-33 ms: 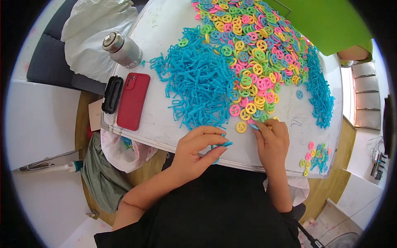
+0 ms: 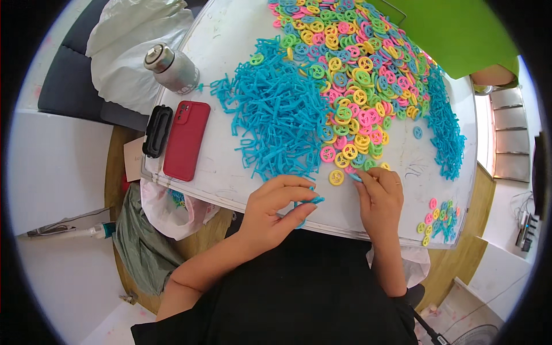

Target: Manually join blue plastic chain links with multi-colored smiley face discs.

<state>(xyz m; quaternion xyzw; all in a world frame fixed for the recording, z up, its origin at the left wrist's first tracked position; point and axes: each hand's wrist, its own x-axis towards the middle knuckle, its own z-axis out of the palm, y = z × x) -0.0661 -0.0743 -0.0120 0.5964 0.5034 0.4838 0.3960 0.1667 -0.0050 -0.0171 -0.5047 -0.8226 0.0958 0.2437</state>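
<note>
My left hand (image 2: pixel 269 211) pinches a small blue forked plastic piece (image 2: pixel 315 200) between thumb and fingers, above the table's front edge. Part of that piece is hidden by the fingers. To its right, my right hand (image 2: pixel 382 200) is closed on a blue plastic wheel (image 2: pixel 356 177), whose rim pokes out past the fingertips. A yellow wheel (image 2: pixel 336 177) lies flat on the table just left of those fingertips. Ahead of my left hand is a heap of blue forked pieces (image 2: pixel 276 109). Beside it spreads a large pile of pink, yellow, green and blue wheels (image 2: pixel 362 95).
On the white table (image 2: pixel 227 29) stand a grey bottle (image 2: pixel 175 72), a red phone (image 2: pixel 187 141) and a black case (image 2: pixel 156 132) at left. More blue pieces (image 2: pixel 445 129) and a small mixed group (image 2: pixel 441 221) lie at right. A co-worker's arm (image 2: pixel 495 76) shows at far right.
</note>
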